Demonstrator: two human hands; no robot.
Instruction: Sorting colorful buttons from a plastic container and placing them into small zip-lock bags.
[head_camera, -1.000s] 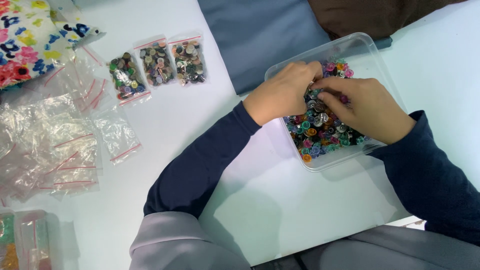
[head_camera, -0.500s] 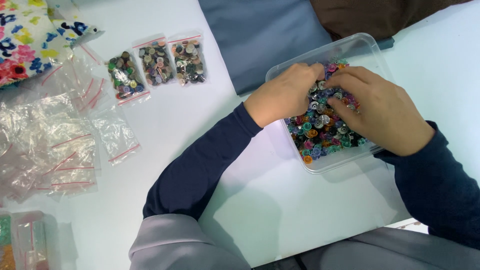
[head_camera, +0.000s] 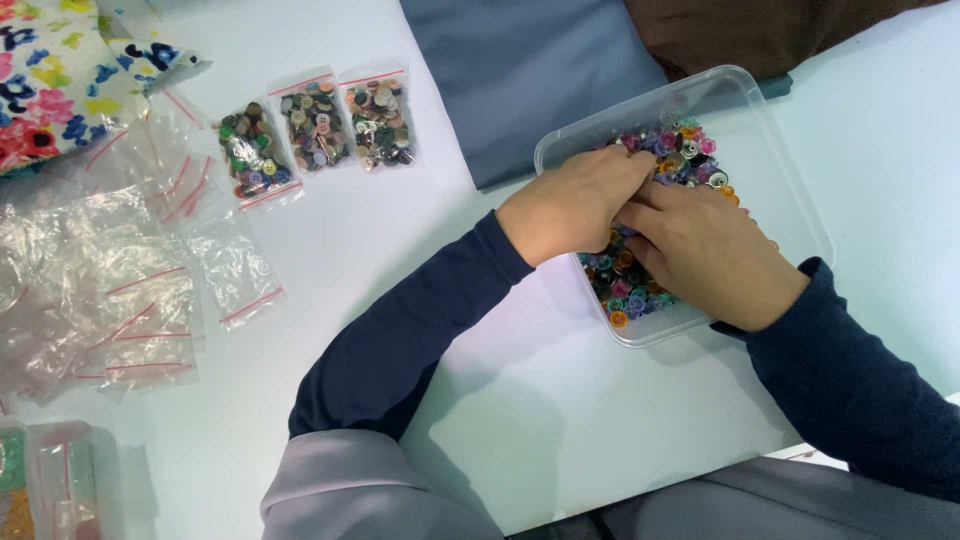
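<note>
A clear plastic tub (head_camera: 790, 190) holds a heap of mixed coloured buttons (head_camera: 690, 150). Both hands are inside it. My left hand (head_camera: 575, 200) is curled over the near left part of the heap, fingers bent onto the buttons. My right hand (head_camera: 715, 250) lies across the middle of the tub, its fingers meeting the left hand's fingertips. What the fingertips pinch is hidden. Both arms wear dark blue sleeves.
Three small zip bags filled with buttons (head_camera: 315, 125) lie in a row at the upper left. A pile of empty zip bags (head_camera: 110, 290) spreads along the left side. Floral fabric (head_camera: 50, 70) sits in the corner; blue (head_camera: 530, 70) and brown cloth (head_camera: 760, 30) lie behind the tub.
My right hand has slid left and down across the tub, covering more of the buttons. The left hand has stayed at the tub's left edge.
</note>
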